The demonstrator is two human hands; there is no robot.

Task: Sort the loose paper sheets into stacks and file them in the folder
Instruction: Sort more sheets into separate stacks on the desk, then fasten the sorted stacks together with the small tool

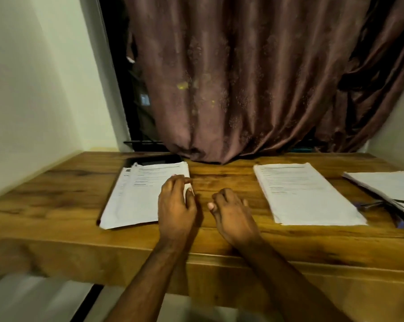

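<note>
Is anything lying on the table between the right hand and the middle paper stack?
Nothing visible: only bare table separates the right hand from the middle stack. The left hand rests on the left stack.

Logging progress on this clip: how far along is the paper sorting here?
Done, apparently: sheets lie in a left stack and a middle stack, with more papers at the right edge. In hand: the left hand rests on the left stack's right edge; the right hand holds nothing, over the table. Left: filing; no sheets are visibly in a folder.
</note>
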